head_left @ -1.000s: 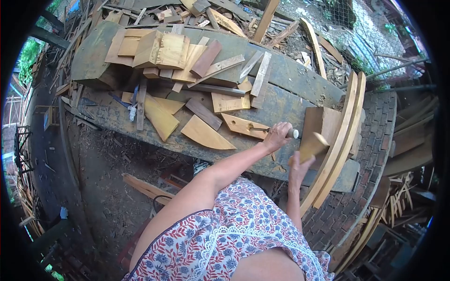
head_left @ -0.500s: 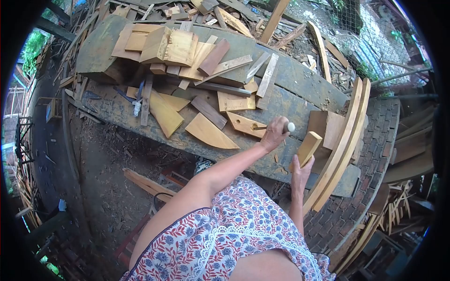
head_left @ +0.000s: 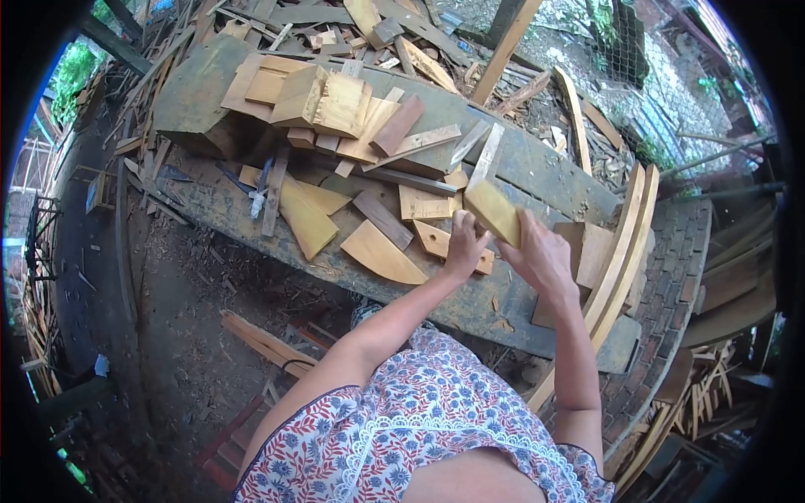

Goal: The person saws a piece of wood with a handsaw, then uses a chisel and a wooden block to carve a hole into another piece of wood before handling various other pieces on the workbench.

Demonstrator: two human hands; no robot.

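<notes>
My left hand (head_left: pixel 467 246) is closed in a fist over a small light board with holes (head_left: pixel 433 238) lying on the workbench. It grips a chisel, whose handle is mostly hidden now behind the fingers and a wooden block. That thick, yellowish wooden block (head_left: pixel 493 213) is in my right hand (head_left: pixel 538 253), fingers wrapped around its near end. The block is tilted, and its far end overlaps the top of my left fist in this view. Left of the board lies a curved, flat wood piece (head_left: pixel 382 254), with a dark strip of wood (head_left: pixel 382 220) behind it.
Stacked offcuts and blocks (head_left: pixel 342 105) cover the back of the worn workbench (head_left: pixel 553 180). Two long curved wood pieces (head_left: pixel 625 243) lean at its right end, beside a squarish block (head_left: pixel 583 247). Scrap wood (head_left: pixel 402 50) is heaped beyond, and a brick-paved strip (head_left: pixel 671 268) runs along the right.
My right hand has raised the wooden block and swung it up and left to my left fist. My left hand has shifted slightly left, and the chisel's pale handle end is now hidden.
</notes>
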